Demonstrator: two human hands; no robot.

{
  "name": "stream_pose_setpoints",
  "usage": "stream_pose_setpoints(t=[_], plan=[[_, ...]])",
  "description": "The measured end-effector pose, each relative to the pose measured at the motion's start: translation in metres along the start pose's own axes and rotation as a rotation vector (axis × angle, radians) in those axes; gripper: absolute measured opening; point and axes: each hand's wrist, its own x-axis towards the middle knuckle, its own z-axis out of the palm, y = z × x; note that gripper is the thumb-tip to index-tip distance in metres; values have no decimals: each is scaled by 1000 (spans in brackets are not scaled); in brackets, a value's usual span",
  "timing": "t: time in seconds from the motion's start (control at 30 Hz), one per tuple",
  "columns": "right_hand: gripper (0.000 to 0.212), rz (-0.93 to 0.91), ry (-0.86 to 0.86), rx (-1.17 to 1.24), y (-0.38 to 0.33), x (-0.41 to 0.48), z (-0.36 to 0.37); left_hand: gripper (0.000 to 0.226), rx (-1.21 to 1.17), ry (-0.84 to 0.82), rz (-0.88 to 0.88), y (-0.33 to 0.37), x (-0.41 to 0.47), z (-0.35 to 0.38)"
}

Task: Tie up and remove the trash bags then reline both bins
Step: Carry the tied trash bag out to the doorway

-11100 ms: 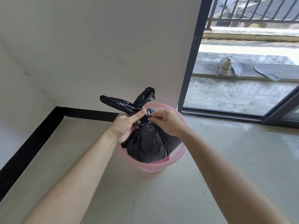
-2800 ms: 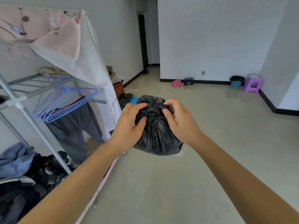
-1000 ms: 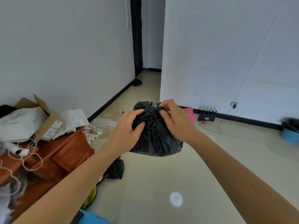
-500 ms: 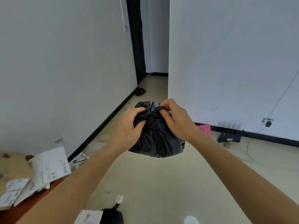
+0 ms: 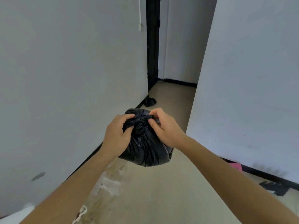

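A full black trash bag (image 5: 146, 149) with a knot at its top hangs in the air in front of me, above the floor. My left hand (image 5: 116, 135) grips the bag's gathered top from the left, fingers curled over the knot. My right hand (image 5: 163, 126) pinches the knot from the right with thumb and fingers. No bin is in view.
I face a narrow corridor between a white wall on the left and a white wall corner on the right. A second small black bag (image 5: 150, 102) lies on the floor by the dark door frame (image 5: 152, 46). A black power strip (image 5: 275, 188) and a pink object (image 5: 236, 167) lie at the right wall.
The view has moved forward toward the corridor; the brown furniture, boxes and papers on the left have dropped out of sight. Both hands keep the same hold on the bag's knot.
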Motion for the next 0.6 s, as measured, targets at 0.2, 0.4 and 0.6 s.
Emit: stream_pose_setpoints(t=[0.2, 0.4, 0.6], plan=[[47, 40, 11, -81, 106, 151, -24, 37, -15, -34, 15, -56, 194, 65], [70, 60, -13, -389, 248, 299, -39, 37, -25, -109, 66, -127, 365, 168], [41, 67, 125, -493, 373, 475, -59, 39, -6, -150, 57, -183, 545, 243]])
